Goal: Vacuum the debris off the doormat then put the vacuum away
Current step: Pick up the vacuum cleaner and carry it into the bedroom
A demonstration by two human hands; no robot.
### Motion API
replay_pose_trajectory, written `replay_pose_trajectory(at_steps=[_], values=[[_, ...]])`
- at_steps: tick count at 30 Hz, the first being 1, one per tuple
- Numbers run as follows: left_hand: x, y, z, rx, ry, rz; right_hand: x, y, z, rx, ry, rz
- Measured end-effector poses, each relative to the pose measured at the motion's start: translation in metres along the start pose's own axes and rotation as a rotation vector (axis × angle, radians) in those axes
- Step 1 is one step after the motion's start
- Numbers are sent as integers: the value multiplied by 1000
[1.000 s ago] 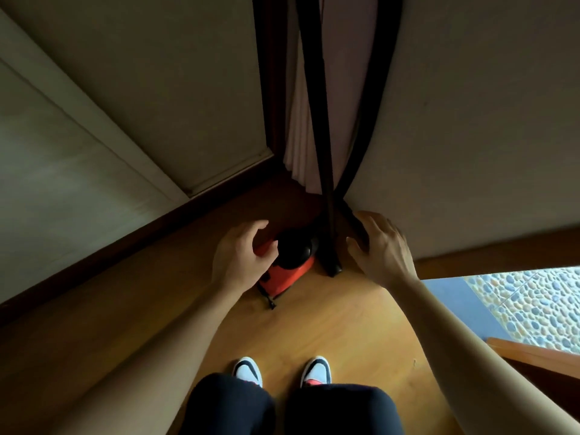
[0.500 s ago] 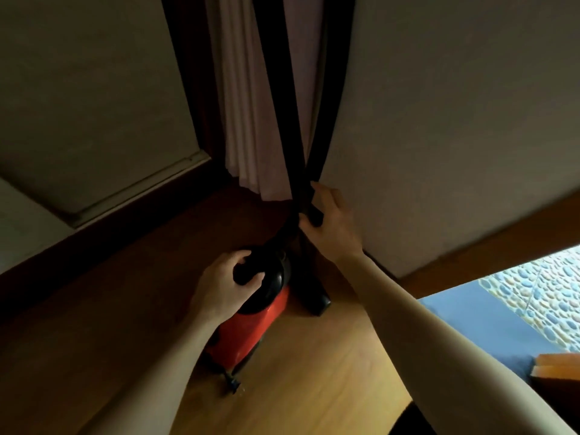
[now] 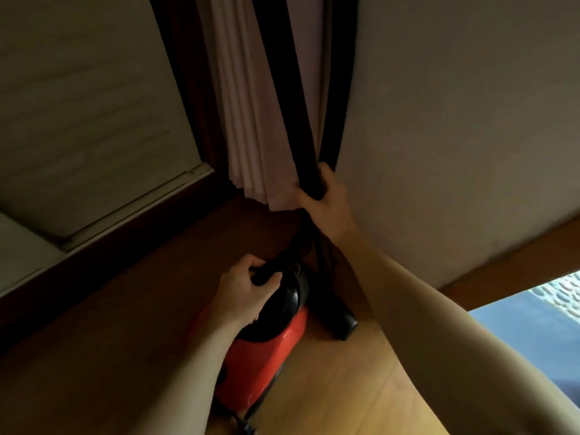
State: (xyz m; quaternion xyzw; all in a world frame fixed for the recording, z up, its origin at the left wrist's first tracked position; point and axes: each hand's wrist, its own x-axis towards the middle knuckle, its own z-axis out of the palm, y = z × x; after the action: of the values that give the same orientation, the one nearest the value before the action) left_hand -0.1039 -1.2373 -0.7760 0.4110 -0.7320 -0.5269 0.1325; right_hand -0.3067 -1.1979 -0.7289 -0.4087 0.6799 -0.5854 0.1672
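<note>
Now, vacuum [image 3: 266, 356]: a red canister with a black domed top stands on the wooden floor [image 3: 329, 390] in the far corner, tucked against the wall [image 3: 455, 120], a spot that reads as its storage place.
Left hand [image 3: 248, 290]: fingers are curled round the black carry handle [image 3: 266, 274] on the dome, apparently to steady or lift the body.
Right hand [image 3: 323, 199]: it is clasped round the black wand [image 3: 282, 89] just above the canister, holding it upright so it cannot topple.
Hose [image 3: 340, 89]: the ribbed length runs up just right of the wand, close against the wall.
Floor nozzle [image 3: 342, 321]: it rests on the boards just right of the canister.
Curtain [image 3: 251, 120]: pale pleats hang left of the wand, their hem above the floor.
Blue mat [image 3: 527, 324]: it lies at the right edge, well apart from the vacuum, and any debris is too small to tell.
Stage: the two-handed hold suits either fetching or stowing, and the scene does not show which.
</note>
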Motion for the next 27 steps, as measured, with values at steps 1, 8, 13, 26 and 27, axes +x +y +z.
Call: replay_pose_trajectory(at_steps=[1,8,13,26,27], values=[[-1,0,1,33,37,10,1,0,1,19,-13,-2],[-2,7,-2,53,-112,-57,-3,-2,3,107,-16,23],[-3,8,-13,-72,-336,-141,-4,-5,9,106,30,-7],[-13,9,-17,-49,-263,-189,-17,-17,15,26,99,-9],[-15,9,-20,-43,-260,-197,-19,-22,17,21,100,-9]])
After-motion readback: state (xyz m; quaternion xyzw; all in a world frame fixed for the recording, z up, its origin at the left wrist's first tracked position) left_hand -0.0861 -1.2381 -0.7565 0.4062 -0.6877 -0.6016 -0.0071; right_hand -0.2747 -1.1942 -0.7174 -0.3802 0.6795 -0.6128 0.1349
